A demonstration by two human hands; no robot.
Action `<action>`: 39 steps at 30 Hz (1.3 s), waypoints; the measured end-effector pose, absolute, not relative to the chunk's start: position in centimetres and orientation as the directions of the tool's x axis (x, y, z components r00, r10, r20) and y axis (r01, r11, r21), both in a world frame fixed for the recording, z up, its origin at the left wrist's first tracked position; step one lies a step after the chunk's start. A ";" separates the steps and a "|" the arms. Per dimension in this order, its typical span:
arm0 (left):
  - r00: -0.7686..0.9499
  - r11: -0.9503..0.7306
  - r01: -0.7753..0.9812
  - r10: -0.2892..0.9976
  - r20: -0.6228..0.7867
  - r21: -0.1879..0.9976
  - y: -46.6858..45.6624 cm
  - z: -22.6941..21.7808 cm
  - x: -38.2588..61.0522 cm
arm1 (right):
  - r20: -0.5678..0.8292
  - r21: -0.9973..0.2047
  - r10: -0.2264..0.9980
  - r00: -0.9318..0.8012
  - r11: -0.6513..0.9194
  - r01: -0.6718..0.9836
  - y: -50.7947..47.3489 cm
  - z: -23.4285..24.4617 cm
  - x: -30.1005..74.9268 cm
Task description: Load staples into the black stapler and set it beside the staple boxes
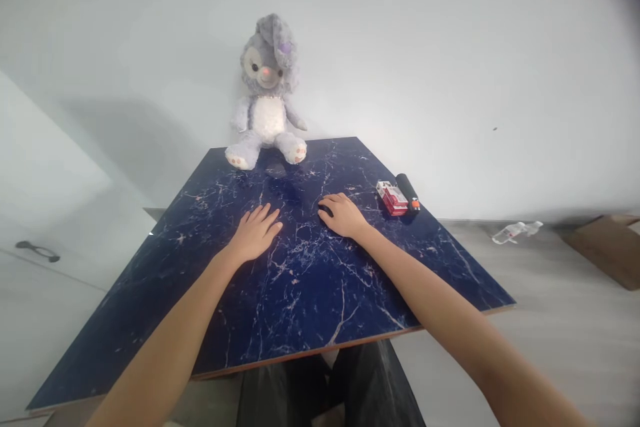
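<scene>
My left hand (254, 235) lies flat on the blue marble-patterned table (310, 300), its fingers spread and nothing under them that I can see. Across from it, my right hand (343, 215) rests on the tabletop with its fingers curled. Between its thumb and fingers shows a small black object (326, 210), mostly covered, so I cannot make out its kind. To the right of that hand are a red and white box (392, 198) and a black cylinder with an orange spot (407, 192), side by side and apart from the hand.
A grey plush rabbit (267, 97) sits at the table's far edge against the white wall (425, 47). On the floor to the right lie clear plastic bottles (516, 231) and a cardboard box (607, 248). A white cabinet with a dark handle (37, 251) stands at left.
</scene>
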State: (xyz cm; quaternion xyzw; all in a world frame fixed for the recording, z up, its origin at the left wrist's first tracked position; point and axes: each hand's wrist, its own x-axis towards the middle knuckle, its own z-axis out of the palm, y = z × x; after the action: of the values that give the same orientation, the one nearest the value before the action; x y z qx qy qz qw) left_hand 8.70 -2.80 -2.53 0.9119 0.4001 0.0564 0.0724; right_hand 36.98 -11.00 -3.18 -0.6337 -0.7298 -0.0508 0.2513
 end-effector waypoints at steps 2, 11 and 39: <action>0.665 -0.669 0.721 0.741 0.093 0.181 -2.8 -2.5 8.7 | 0.426 -0.241 0.901 -0.084 0.202 0.949 -11.1 -3.3 37.2; 0.647 -0.671 0.706 0.741 0.181 0.225 -3.4 -2.4 9.3 | 0.392 -0.300 0.920 -0.002 0.130 0.945 -12.6 -2.0 36.5; 0.669 -0.673 0.688 0.733 0.123 0.270 -3.2 -2.6 9.1 | 0.221 -0.368 0.812 0.539 -0.442 0.818 -18.8 0.2 50.0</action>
State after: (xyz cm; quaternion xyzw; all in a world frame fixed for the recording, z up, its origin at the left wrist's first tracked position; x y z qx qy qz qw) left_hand 9.14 -3.21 -2.59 0.9079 0.3913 0.1112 0.1009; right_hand 50.00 -18.82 0.21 -0.8492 -0.4799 -0.0058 0.2202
